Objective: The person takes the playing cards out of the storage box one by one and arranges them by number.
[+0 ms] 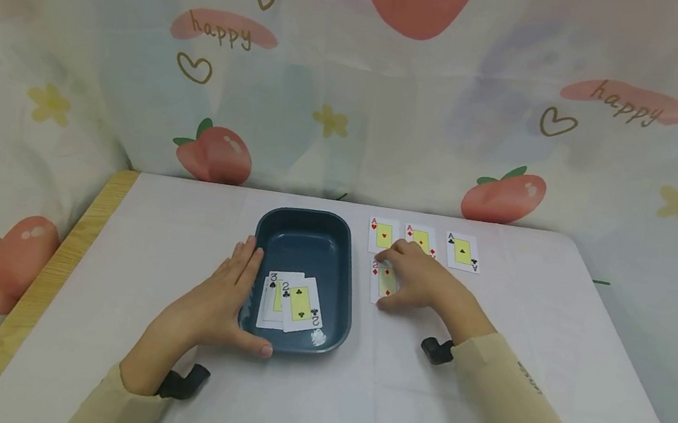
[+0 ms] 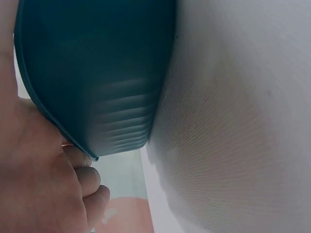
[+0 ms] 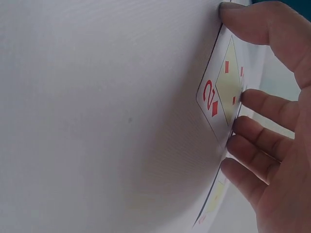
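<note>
My left hand (image 1: 208, 301) rests along the left side of a dark blue tray (image 1: 349, 291), fingers extended at its rim and thumb by the near left corner. In the left wrist view, the fingers lie over the rim of the tray (image 2: 97, 73). Inside it lie a two of clubs (image 1: 309, 300) and, partly under that, a black three (image 1: 269, 313). Right of the tray, my right hand (image 1: 423, 280) holds a two of diamonds playing card (image 1: 376, 291) by opposite edges. In the right wrist view, thumb and fingertips span the card (image 3: 221, 92), low over the table.
Behind my right hand lie an ace of hearts (image 1: 382, 235), an ace of diamonds (image 1: 418, 235) and an ace of clubs (image 1: 462, 252) in a row. A white cloth covers the table (image 1: 312, 415), with a wooden edge (image 1: 40, 286) at left. A printed curtain (image 1: 390, 118) hangs behind.
</note>
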A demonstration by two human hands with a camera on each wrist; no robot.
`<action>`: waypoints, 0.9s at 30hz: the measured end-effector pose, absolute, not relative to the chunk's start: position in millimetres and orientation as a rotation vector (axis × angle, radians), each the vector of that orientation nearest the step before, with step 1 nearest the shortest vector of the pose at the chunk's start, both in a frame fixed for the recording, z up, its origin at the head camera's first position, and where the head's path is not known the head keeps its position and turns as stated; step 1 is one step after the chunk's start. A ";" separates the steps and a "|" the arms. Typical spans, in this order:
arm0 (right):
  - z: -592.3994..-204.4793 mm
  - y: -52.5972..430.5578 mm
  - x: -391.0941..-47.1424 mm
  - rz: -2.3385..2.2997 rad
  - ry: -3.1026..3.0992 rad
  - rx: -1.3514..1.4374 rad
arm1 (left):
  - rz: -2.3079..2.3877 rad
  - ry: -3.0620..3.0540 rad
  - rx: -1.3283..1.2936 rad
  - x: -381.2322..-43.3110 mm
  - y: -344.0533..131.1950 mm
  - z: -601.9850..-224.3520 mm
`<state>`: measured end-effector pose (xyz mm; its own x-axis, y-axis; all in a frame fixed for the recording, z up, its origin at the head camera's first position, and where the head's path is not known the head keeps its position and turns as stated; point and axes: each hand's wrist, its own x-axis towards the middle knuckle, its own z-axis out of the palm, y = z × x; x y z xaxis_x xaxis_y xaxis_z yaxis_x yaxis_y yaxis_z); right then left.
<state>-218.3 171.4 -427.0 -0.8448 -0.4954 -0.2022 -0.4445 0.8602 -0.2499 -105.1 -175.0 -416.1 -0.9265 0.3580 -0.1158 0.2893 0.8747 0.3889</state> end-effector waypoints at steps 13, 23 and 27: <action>-408.5 166.3 -216.3 -0.342 2.822 -0.757 | 0.557 2.868 0.510 -105.6 -175.1 -416.5; -374.4 135.1 -200.1 -0.407 2.872 -0.959 | 0.553 2.870 0.503 -105.4 -175.5 -415.8; -371.2 119.0 -192.9 -0.375 2.833 -1.057 | 0.553 2.865 0.503 -105.7 -175.6 -416.3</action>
<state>-192.9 119.0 -371.2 -0.7554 -0.6553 -0.0030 -0.6319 0.7297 -0.2611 -105.7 -175.6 -416.3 -0.9265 0.3596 -0.1106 0.2926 0.8735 0.3891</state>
